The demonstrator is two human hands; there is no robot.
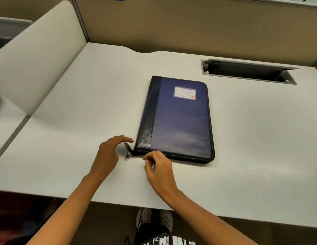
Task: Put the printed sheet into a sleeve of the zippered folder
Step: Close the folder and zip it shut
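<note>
The zippered folder (179, 119) lies flat and closed on the white desk (83, 121), just beyond both hands, its near edge running past the fingertips. Its cover is deep blue with a black, grained strip down the spine side, pale stitching along the border and a black zipper band around the rim. A small white lined label (184, 93) with a red mark in one corner sits in a clear pocket on the far part of the cover.

The left hand (110, 152) hovers just left of the folder's near-left corner, fingers loosely spread and extended toward the corner, holding nothing. Directly ahead of its fingertips lie the zipper pulls (128, 150), a dark tab and a small metal one, resting on the desk at that corner.

The right hand (159, 167) sits at the folder's near edge, just right of the pulls, fingers curled in with thumb and forefinger drawn together at the zipper band; whether they actually grip anything cannot be told.

Well beyond the right hand, past the folder, a rectangular cable slot (249, 71) opens in the desk. A cream divider panel (35, 55) stands far to the left of the left hand.
</note>
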